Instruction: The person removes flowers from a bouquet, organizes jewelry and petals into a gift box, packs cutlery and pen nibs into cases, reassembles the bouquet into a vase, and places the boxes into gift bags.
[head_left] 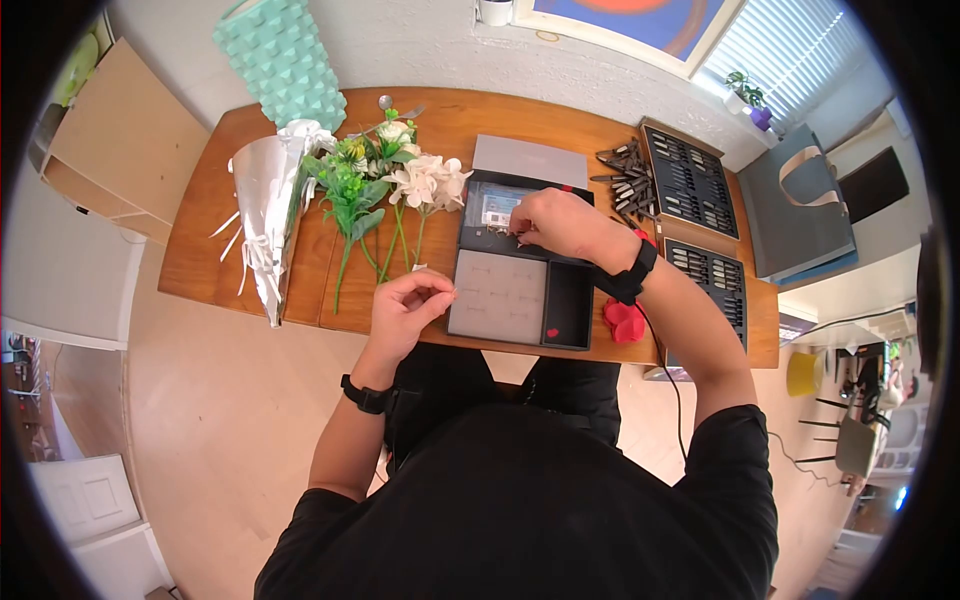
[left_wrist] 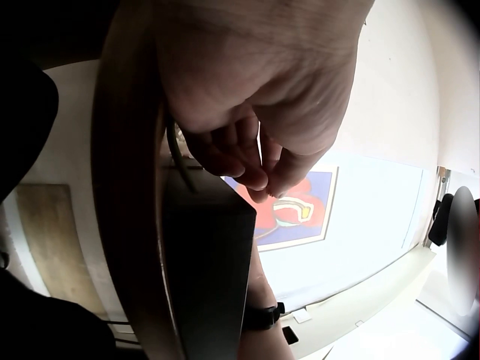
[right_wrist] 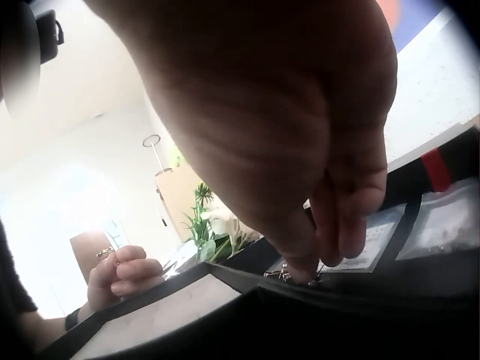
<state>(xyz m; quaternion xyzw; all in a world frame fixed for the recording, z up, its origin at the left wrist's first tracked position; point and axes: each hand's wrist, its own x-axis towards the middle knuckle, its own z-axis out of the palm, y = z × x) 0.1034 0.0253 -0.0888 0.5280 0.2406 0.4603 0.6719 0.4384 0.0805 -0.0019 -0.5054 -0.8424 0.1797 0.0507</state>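
Left hand [head_left: 408, 305] pinches a small shiny piece [right_wrist: 103, 253] just beside the black box [head_left: 572, 300]; right hand [head_left: 565, 220] touches metal pieces [right_wrist: 279, 273] in its far part, grip unclear: snagged pieces could lift together, or a slack pinch drop one floorward.

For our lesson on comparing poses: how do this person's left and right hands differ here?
The left hand is by the pale pad's left edge; the right hand is over the dark tray beyond it.
The left hand pinches a tiny shiny item; the right hand's fingertips point down among small metal pieces, and whether it grips one is unclear.
Both wrists wear a black band.
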